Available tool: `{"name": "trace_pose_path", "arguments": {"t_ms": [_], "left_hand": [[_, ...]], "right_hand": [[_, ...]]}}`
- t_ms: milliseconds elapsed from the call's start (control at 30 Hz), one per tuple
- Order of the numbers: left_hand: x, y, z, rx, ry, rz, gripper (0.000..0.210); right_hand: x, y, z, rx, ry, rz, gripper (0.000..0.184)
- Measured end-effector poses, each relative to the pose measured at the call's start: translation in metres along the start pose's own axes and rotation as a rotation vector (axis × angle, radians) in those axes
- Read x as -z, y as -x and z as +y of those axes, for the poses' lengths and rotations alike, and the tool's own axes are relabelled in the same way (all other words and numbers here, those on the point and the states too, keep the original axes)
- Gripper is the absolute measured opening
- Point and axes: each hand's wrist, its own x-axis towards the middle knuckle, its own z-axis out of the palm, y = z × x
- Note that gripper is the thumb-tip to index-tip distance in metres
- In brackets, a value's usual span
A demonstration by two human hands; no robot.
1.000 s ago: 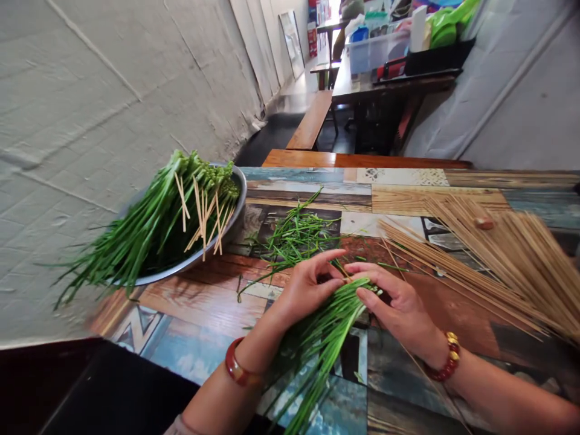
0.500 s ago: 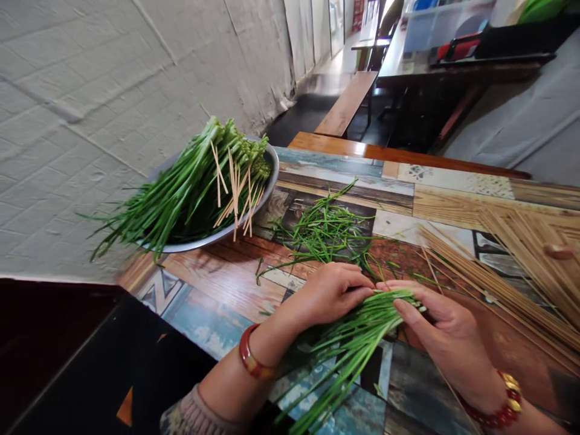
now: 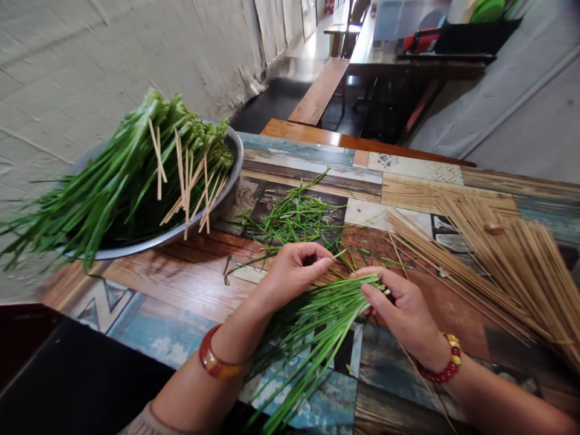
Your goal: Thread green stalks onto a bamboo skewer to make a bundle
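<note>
My right hand [image 3: 401,311] grips a bunch of long green chives [image 3: 312,329] near its pale cut ends, thumb on top. The leaves fan out toward the table's near edge. My left hand [image 3: 290,278] is off the bunch, up and to its left, with thumb and forefinger pinched on a small chive scrap [image 3: 338,254]. Just beyond it lies a loose heap of chive trimmings [image 3: 294,214]. A thin bamboo stick passes beneath my right hand, partly hidden.
A metal basin [image 3: 238,154] at left holds a large pile of chives [image 3: 122,163] threaded on skewers [image 3: 185,181]. Bamboo skewers [image 3: 512,254] lie in bundles on the right of the patterned table [image 3: 181,272]. A bench [image 3: 319,90] and another table stand behind.
My left hand has come away from the chive bunch, moving up and left with a small scrap in its fingertips. My right hand still holds the bunch. The view has shifted rightward.
</note>
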Motion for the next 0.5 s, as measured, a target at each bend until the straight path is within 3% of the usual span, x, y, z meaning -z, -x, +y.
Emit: {"name": "trace_pose_path", "arguments": {"t_ms": [500], "left_hand": [[-0.0085,0.0005,0.0008,-0.042,0.052,-0.049,0.018]], "right_hand": [[-0.0026,-0.0033,-0.0040,0.020,0.048,-0.002,0.025]]}}
